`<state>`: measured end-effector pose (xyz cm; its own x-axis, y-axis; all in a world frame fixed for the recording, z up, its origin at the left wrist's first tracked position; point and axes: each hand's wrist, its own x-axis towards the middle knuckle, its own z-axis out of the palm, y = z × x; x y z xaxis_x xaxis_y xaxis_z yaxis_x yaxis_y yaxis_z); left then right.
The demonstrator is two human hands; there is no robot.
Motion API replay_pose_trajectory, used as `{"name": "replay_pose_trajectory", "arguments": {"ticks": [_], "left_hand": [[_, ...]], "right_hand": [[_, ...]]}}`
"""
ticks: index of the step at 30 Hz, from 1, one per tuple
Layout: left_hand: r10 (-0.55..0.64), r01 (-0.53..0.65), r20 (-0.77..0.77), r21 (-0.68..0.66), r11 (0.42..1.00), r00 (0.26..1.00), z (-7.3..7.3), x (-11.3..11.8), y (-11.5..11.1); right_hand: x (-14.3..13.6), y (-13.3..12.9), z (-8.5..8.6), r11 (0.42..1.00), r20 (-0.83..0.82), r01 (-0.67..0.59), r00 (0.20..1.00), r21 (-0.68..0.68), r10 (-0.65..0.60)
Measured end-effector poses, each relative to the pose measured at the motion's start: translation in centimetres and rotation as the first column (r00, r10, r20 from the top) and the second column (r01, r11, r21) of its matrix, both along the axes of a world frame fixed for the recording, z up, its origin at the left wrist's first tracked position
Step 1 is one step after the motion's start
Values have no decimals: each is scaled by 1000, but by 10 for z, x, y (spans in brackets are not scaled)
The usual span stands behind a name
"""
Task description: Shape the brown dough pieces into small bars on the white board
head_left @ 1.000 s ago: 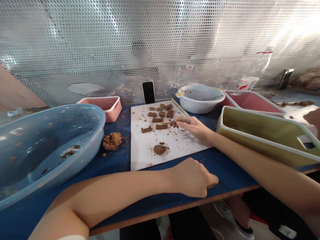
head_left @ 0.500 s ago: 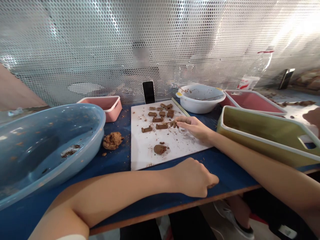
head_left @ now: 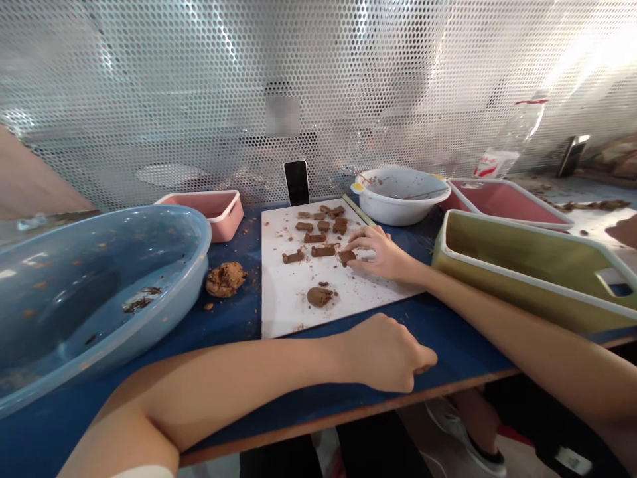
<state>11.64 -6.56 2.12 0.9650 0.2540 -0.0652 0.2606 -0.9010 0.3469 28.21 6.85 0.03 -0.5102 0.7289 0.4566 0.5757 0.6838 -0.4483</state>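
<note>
My left hand (head_left: 385, 355) is a closed fist resting near the table's front edge; whatever it may hold is hidden. Over the right part of the white board (head_left: 286, 315), my right hand (head_left: 375, 253) has its fingers apart, with thumb and fingertips beside a small brown clay piece (head_left: 347, 257). Just left of that piece lies a clay bar (head_left: 323, 251). Several more small clay shapes, one of them a bar with knobbed ends (head_left: 293, 257), are spread behind and to the left. A rounded clay lump (head_left: 319, 297) sits nearer the front of the board.
A big blue basin (head_left: 199, 265) and a rough clay lump (head_left: 225, 279) are at the left. Behind stand a pink box (head_left: 229, 222), a phone (head_left: 297, 183) and a white basin (head_left: 403, 209). Green (head_left: 497, 272) and pink (head_left: 517, 202) bins stand right. Another person's hand (head_left: 624, 230) shows far right.
The fingers of my right hand have spread from a flatter, closed pose, and the clay piece by them now lies clearly visible on the board. My left hand has stayed in place.
</note>
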Motion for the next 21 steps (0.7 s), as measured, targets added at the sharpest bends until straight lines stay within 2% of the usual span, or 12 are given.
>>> {"name": "replay_pose_trajectory", "arguments": {"ticks": [6,14,21], "left_hand": [[-7,7,24,-10,1000,1000,0,-1,0],[-5,5,32,-9,1000,999,-1,-2,0],[-7,7,10,-32,999,1000,4,-1,0]], "right_hand": [[1,2,-3,1000,146,-15,989,2,14],[7,7,-6,1000,183,1,983,-11,1],[7,6,-6,1000,185,3,983,-9,-1]]}}
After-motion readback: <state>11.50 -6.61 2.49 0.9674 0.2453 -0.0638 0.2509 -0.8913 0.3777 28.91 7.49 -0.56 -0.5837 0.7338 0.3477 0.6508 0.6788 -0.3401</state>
